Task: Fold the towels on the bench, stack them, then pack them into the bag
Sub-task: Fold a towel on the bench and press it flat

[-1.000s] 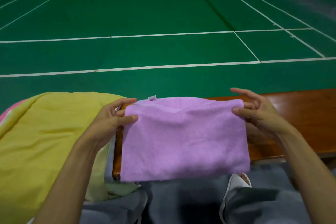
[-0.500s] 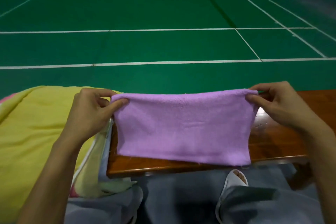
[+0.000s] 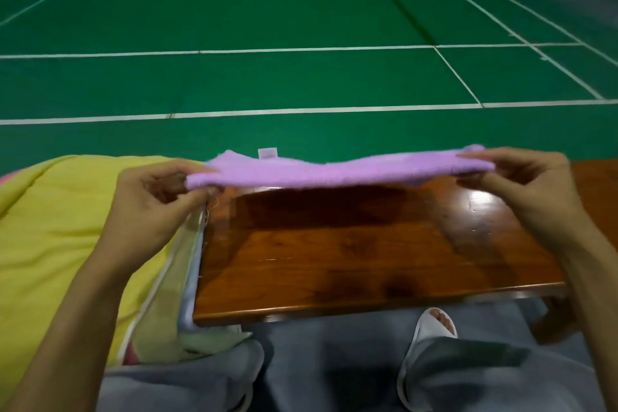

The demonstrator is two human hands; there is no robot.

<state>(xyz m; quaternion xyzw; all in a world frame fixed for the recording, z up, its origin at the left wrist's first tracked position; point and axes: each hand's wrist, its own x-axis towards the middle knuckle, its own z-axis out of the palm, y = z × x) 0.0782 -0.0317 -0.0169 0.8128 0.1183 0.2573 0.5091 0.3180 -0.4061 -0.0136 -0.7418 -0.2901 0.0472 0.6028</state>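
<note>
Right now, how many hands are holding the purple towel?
2. The left hand pinches the left end of the towel, and the right hand pinches the right end. The towel is stretched out above the bench. No other hand is in view.

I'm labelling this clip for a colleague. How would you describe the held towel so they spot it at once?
Find the wooden bench beside the green court. Above its far edge, the left hand and right hand hold a towel stretched flat between them. It is lilac with a small pale tag, unlike the yellow cloth heaped to the left.
</note>
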